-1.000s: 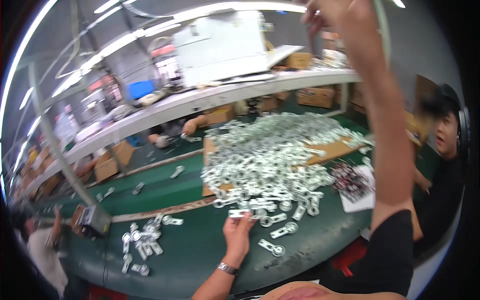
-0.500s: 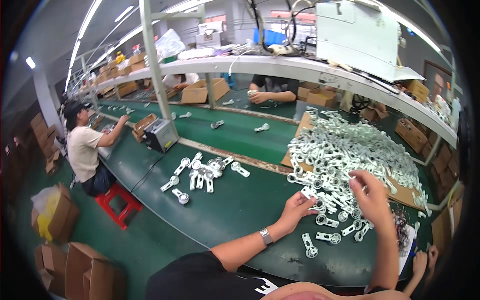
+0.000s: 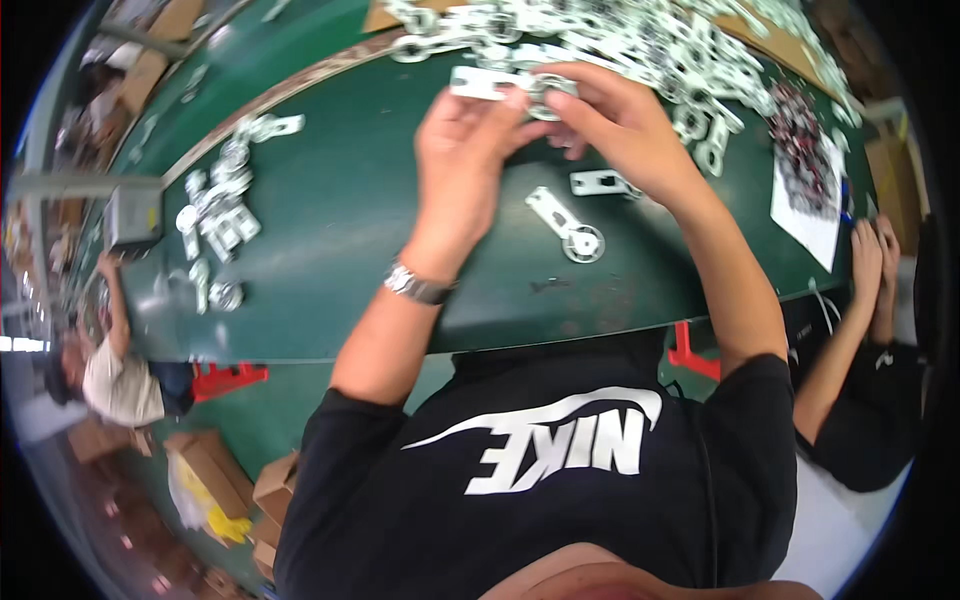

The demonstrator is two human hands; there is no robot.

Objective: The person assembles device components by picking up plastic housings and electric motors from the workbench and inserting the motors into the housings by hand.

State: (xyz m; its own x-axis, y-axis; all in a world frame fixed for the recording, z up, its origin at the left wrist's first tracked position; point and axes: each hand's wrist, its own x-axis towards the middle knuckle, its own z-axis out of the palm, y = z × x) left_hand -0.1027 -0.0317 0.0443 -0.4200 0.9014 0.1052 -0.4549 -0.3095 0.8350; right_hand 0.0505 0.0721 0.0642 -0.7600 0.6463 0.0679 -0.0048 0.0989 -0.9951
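Observation:
A white plastic part (image 3: 478, 84) with a flat slotted arm and a round ring end is up in front of me, between both hands. My left hand (image 3: 462, 150) pinches its flat arm from below. At the ring end, my right hand (image 3: 625, 120) has its thumb and fingers closed around the rim. Beneath the hands on the green table (image 3: 350, 230) lie a loose white part (image 3: 583, 243) and another white part (image 3: 598, 182), the latter half covered by my right forearm. Beyond my hands rises a heap of similar white parts (image 3: 640, 40), over cardboard.
At the left is a cluster of white parts (image 3: 222, 200), near a grey metal box (image 3: 133, 215). Small dark and red pieces (image 3: 800, 150) cover a white sheet (image 3: 815, 235) at the right. A co-worker's hands (image 3: 870, 260) rest beside it. Another person (image 3: 115, 380) sits far left.
The view has tilted down and turned. My right hand, earlier apart from the left with raised fingers, has come in to grip the ring end of the part in my left hand.

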